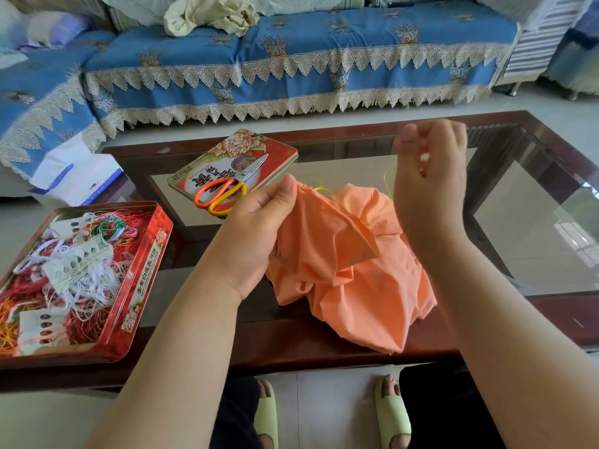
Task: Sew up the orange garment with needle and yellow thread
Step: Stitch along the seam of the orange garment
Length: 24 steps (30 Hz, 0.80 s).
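Your left hand [259, 222] pinches the soft, light orange garment [340, 264] bunched on the near counter [324, 348]; hold beside the seam. Your right hand [428, 176] pinches yellow thread [386, 181], raised, blurred.

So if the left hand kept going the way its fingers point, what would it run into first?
Probably the scissors lying on the tin lid, just beyond the fingertips of the left hand, which grips the orange garment. Depth is unclear, so it might pass above them.

Matt orange cloth garment [343, 270]; glossy glass-topped wood table [551, 222]; shiny tin [146, 270].
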{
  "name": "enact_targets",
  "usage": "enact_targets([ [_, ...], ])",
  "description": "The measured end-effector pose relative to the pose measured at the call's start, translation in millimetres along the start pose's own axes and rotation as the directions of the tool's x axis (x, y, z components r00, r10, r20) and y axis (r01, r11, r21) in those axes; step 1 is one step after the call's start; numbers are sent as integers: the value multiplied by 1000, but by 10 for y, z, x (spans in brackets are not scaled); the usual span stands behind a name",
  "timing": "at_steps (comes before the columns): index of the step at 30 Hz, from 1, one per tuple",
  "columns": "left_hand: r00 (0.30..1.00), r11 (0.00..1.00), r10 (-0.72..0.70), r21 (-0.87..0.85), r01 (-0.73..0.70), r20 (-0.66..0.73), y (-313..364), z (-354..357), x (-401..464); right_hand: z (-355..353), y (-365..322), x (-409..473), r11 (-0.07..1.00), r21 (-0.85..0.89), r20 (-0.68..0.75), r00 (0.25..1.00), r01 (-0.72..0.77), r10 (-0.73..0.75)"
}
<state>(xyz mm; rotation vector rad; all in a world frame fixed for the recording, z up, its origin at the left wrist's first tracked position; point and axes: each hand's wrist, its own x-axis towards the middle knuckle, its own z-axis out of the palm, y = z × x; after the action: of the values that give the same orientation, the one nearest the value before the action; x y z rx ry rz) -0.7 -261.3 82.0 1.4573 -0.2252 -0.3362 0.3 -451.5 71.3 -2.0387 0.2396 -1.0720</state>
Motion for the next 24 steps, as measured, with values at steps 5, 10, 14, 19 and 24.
enact_targets([
  [5, 1000, 995, -21, -97, 22, 11, 4, 90, -14, 9, -420, -406, 992, 69, 244, 962, 107, -121],
  [10, 999, 996, -41, -73, 44, 33, -7, 127, -34, 75, -359, -439, 988, 24, 238, 959, 152, -153],
  [14, 1000, 1000, 2, -13, -1, 29, -14, 151, -39, 61, -356, -440, 990, 124, 265, 959, 66, -97],
  [19, 996, 998, 62, 6, -62, -68, -19, 132, -18, 16, -334, -399, 982, 186, 280, 959, -15, -38],
  [24, 979, 996, 86, 23, -83, -186, -21, 100, -8, -127, -368, -363, 973, 196, 236, 958, 118, -164],
])
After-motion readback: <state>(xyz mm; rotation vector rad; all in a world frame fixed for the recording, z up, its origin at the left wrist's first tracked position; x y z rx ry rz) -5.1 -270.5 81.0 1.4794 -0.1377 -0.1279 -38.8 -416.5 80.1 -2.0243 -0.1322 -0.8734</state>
